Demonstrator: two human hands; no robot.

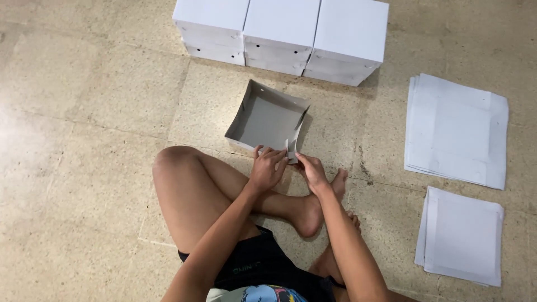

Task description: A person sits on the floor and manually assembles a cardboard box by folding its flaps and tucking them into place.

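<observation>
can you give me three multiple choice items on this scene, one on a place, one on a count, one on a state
1. Where do the closed white boxes stand?
A. beyond the open tray
B. on the person's lap
C. right of the flat sheets

2. How many piles of flat sheets lie on the floor?
A. one
B. two
C. four

3. How is the grey tray?
A. flat
B. lidded
C. open, walls up

Answers: 1 A, they line the far floor. 2 B, a larger pile and a smaller pile. 3 C, left hand and right hand pinch its near corner.
</observation>
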